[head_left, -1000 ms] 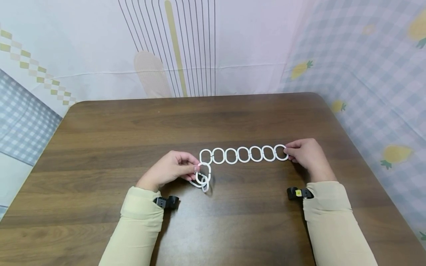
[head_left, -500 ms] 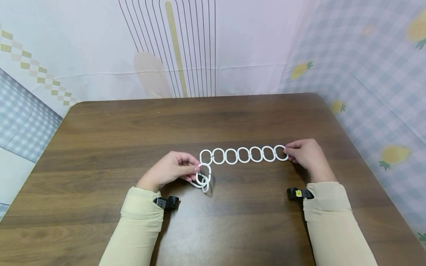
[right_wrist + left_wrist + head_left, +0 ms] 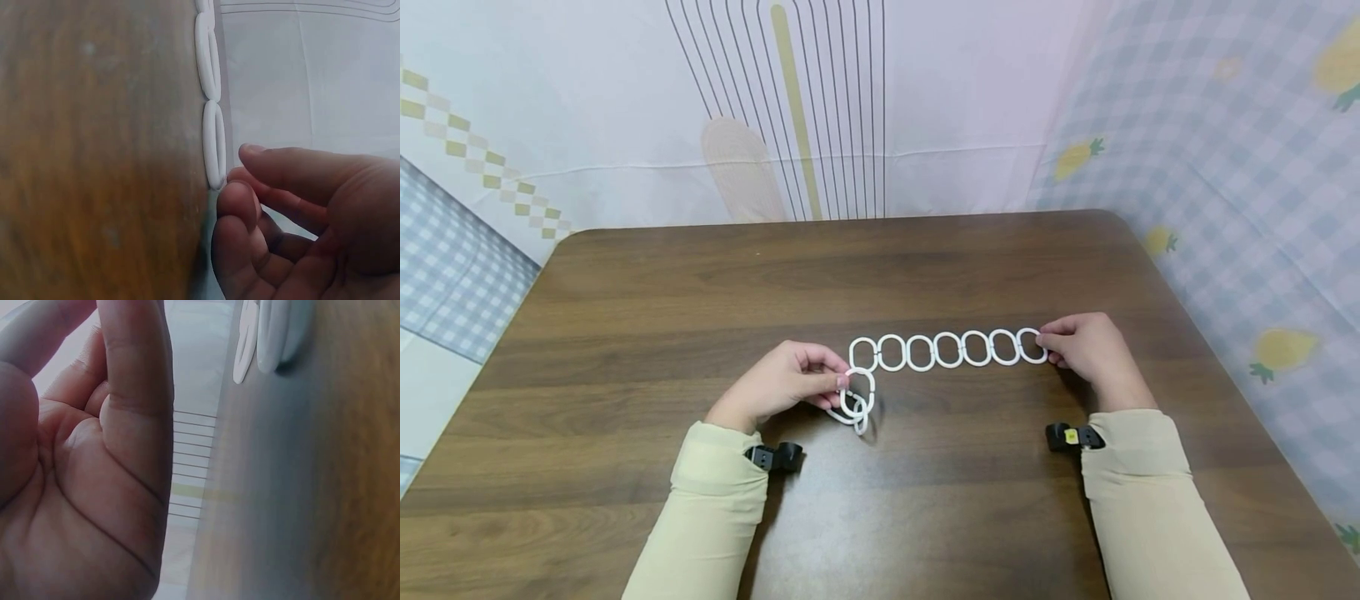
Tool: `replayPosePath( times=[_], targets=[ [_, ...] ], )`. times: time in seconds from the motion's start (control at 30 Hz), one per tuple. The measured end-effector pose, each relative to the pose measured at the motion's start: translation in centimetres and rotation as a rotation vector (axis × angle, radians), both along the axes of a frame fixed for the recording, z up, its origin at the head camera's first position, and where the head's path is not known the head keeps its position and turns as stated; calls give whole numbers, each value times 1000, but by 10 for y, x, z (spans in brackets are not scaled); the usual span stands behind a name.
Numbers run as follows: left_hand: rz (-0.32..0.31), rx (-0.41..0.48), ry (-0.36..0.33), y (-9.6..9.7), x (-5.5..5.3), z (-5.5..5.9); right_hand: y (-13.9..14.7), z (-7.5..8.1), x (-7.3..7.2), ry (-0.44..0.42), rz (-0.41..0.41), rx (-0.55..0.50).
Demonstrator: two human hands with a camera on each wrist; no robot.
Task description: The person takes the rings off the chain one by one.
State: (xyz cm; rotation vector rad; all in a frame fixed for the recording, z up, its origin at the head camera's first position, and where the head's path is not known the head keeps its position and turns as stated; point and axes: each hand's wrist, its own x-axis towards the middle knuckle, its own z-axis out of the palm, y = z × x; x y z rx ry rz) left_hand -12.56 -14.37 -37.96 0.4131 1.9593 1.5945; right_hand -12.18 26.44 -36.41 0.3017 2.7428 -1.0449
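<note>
Several white rings (image 3: 948,349) lie side by side in a row on the table, ends touching or nearly so. My left hand (image 3: 780,382) pinches a white ring (image 3: 858,392) at its left edge, just in front of the row's left end. More white links hang linked below that ring, partly hidden behind it. At the row's far right my right hand (image 3: 1088,348) holds the outer edge of the last ring (image 3: 1032,346) between thumb and fingertips. The right wrist view shows that ring's end (image 3: 214,147) against the fingertips; in the left wrist view, white rings (image 3: 273,337) show at the top.
The brown wooden table (image 3: 700,283) has rounded far corners. A patterned cloth (image 3: 955,108) hangs behind it, and a blue checked cloth (image 3: 1217,183) runs along the right side. Each wrist carries a small black camera mount.
Almost nothing differs. The right hand and the last ring shift very slightly left, while the left hand keeps its pinch on the ring in the same place.
</note>
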Motion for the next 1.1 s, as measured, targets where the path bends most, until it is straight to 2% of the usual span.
replayPosePath(
  times=[0.23,0.4,0.77,0.9,1.1],
  targets=[
    [0,7,22,0,0,0,-8,0,-1,32,28,4],
    [1,12,25,1,1,2,-17,1,-2,42,44,-28],
    [-3,24,24,1,2,7,-47,2,-1,69,123,-277],
    [-6,22,38,1,3,9,-61,0,0,98,165,-303],
    [-11,24,48,2,4,14,-79,0,2,121,244,-273]
  ],
)
